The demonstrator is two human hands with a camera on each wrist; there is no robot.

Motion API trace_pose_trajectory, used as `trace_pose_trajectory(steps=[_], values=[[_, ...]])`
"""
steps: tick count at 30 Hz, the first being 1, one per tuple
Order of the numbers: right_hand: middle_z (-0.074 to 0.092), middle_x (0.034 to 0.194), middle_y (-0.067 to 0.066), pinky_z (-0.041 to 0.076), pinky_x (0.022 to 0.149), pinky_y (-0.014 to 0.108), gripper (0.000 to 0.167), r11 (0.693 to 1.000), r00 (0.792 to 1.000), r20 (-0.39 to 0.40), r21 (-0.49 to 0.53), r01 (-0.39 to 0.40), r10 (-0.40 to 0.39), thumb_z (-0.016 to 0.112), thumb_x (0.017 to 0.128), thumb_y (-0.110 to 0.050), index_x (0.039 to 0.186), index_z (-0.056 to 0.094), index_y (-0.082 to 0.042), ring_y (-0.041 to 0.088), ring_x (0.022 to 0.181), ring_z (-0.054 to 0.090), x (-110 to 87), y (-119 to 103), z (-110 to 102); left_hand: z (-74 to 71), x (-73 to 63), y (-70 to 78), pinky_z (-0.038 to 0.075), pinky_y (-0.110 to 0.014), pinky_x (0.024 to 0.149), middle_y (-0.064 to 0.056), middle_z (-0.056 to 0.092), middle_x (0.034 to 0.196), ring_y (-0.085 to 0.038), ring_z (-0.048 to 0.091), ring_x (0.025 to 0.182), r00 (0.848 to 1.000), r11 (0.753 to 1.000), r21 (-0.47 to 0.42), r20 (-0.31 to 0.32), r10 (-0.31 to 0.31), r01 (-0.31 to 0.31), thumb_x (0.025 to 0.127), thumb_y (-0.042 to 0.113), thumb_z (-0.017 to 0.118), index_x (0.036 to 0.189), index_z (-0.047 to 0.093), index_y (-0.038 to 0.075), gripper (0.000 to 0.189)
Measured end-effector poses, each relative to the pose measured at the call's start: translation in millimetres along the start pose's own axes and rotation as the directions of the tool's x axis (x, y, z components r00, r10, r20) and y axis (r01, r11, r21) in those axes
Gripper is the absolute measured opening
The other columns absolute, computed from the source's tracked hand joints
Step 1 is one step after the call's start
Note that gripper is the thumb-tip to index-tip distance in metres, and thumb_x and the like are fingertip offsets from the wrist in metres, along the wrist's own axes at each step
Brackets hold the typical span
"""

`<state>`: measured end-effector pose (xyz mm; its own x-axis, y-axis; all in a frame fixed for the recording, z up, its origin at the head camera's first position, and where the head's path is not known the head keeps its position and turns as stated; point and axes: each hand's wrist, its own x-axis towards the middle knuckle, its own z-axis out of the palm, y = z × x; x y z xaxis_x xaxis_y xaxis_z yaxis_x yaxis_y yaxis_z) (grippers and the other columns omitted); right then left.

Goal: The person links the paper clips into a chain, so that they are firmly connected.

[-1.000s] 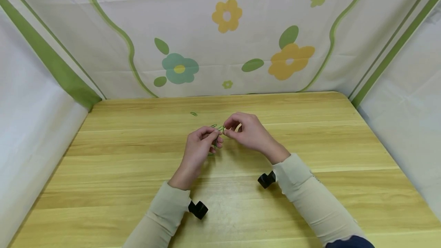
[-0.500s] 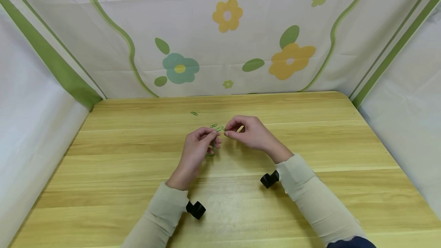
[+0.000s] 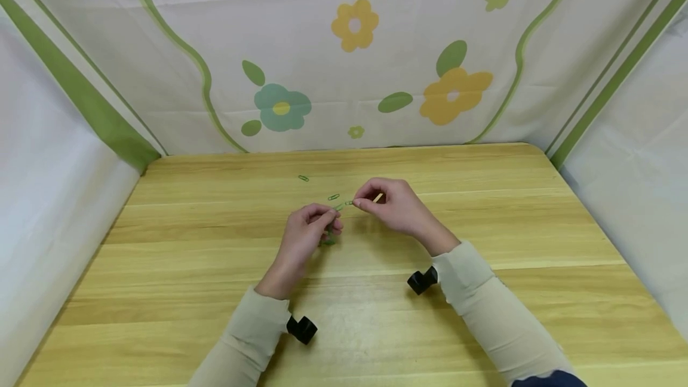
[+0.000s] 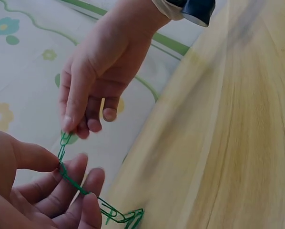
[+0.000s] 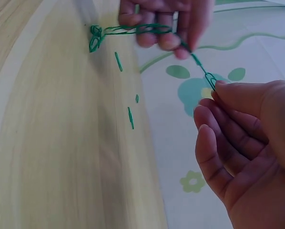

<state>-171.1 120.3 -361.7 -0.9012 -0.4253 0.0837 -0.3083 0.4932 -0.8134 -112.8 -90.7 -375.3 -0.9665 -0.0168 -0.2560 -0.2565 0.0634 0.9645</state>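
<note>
Nearby, loose clips [image 3: 334,197], cloth [image 3: 333,82]; hands [image 3: 306,232] [image 3: 395,205] holding paperclip chain [image 4: 76,184]

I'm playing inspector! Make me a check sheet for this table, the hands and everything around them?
Surface: light-brown wood-grain table.
Job's things: chain of green wire paper clips, its tail hanging below the left hand; at least two loose green wire paper clips on the table.
Clutter: nothing seen.
Grippers: bare left hand holds the chain; bare right hand pinches a clip at one end of it.
Cables: nothing seen.
Surroundings: white fabric backdrop with printed flowers and green stripes; beige cloth sleeves; small black wrist-worn devices.
</note>
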Motion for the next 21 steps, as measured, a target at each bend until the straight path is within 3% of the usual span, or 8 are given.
trace_pose_trajectory(steps=[4,10,16,19,21], values=[[0.077,0.098,-0.001,0.059,0.081,0.035,0.005,1.000,1.000,-0.006,0.030,-0.006,0.007,0.077,0.102,-0.023,0.100,0.079,-0.019,0.017,0.091,0.068,0.1,-2,-1,-1.2,-0.9,-3.9,0.059,-0.038,0.093,-0.010,0.080,0.107,-0.027,0.076,0.106,1.000,0.999,0.040,0.009,-0.008,0.007,0.108,0.018,0.066,0.122,0.075,0.002,0.023],[0.077,0.096,-0.001,0.058,0.078,0.033,0.005,0.999,1.000,0.016,0.036,-0.009,0.009,0.077,0.102,-0.022,0.100,0.079,-0.017,0.018,0.087,0.067,0.2,-6,-1,-0.6,-1.9,-5.2,0.057,-0.043,0.103,-0.010,0.076,0.125,-0.027,0.070,0.119,0.998,0.992,0.113,0.015,0.060,-0.062,0.106,0.018,0.070,0.124,0.077,0.010,0.021],[0.077,0.095,0.001,0.058,0.076,0.031,0.008,0.999,0.999,0.039,0.031,0.013,-0.015,0.075,0.104,-0.019,0.101,0.080,-0.015,0.018,0.084,0.067,3.1,-12,1,3.2,-0.8,-2.8,0.056,-0.047,0.102,-0.009,0.079,0.120,-0.025,0.072,0.116,0.989,0.980,0.146,0.064,0.130,-0.138,0.105,0.025,0.073,0.122,0.079,0.012,0.022],[0.078,0.099,0.005,0.058,0.076,0.033,0.012,1.000,0.999,0.043,0.021,0.001,-0.002,0.073,0.105,-0.023,0.103,0.080,-0.014,0.020,0.084,0.067,7.0,-13,3,2.3,-1.4,-1.2,0.055,-0.048,0.103,-0.012,0.080,0.118,-0.029,0.073,0.116,0.989,0.985,0.110,0.071,0.126,-0.134,0.107,0.024,0.070,0.123,0.078,0.008,0.024],[0.078,0.101,0.006,0.057,0.077,0.035,0.015,1.000,0.999,0.036,0.004,-0.016,0.016,0.072,0.106,-0.026,0.106,0.080,-0.014,0.021,0.086,0.067,12.1,-11,4,-1.2,-1.9,-0.1,0.055,-0.047,0.103,-0.011,0.081,0.116,-0.028,0.073,0.116,0.992,0.988,0.095,0.044,0.117,-0.120,0.108,0.024,0.068,0.124,0.077,0.007,0.025]])
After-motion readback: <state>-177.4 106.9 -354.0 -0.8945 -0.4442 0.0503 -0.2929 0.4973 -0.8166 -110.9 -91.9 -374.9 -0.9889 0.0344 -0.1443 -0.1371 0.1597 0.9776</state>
